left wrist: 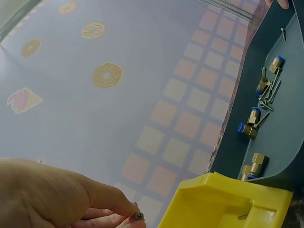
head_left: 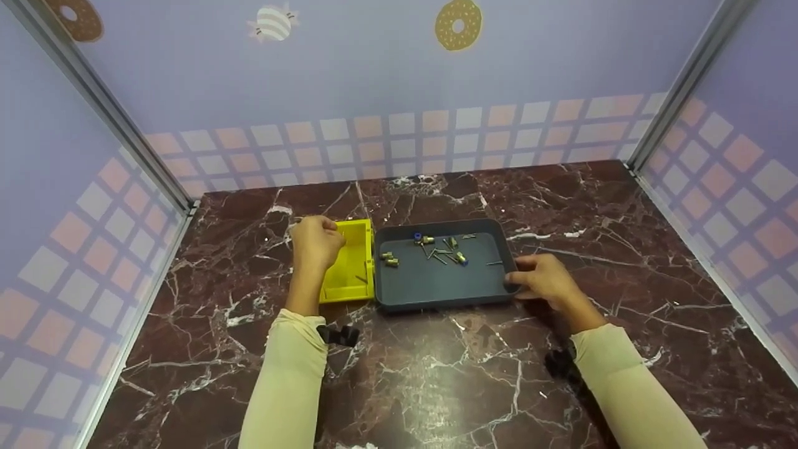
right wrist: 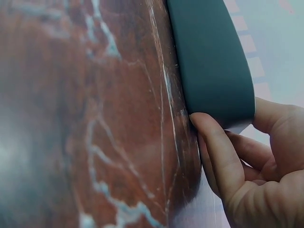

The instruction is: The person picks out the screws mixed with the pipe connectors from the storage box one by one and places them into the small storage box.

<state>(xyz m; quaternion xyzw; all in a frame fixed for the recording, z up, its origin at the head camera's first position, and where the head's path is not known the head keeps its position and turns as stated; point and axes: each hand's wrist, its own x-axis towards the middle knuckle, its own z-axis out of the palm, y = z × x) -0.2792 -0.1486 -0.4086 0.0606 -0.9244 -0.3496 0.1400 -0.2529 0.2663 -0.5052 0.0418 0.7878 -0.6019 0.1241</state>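
Note:
My left hand [head_left: 317, 244] is above the yellow bin [head_left: 345, 292], at its far left side. Between thumb and fingers it pinches a screw [left wrist: 138, 216], whose cross-slotted head shows in the left wrist view. One more screw [head_left: 361, 279] lies inside the bin. To the bin's right, and close against it, stands a dark grey tray [head_left: 436, 293]. Loose screws [head_left: 444, 257] and several brass fittings [head_left: 461, 257], some with blue collars, lie scattered in it. My right hand [head_left: 543, 280] grips the tray's right wall near the front corner, a finger low against its underside.
Everything stands on a dark red marbled tabletop [head_left: 430, 374]. Patterned wall panels [head_left: 399, 81] close it in at the back and on both sides. Black wrist straps [head_left: 340, 335] sit over the pale sleeves [head_left: 290, 374].

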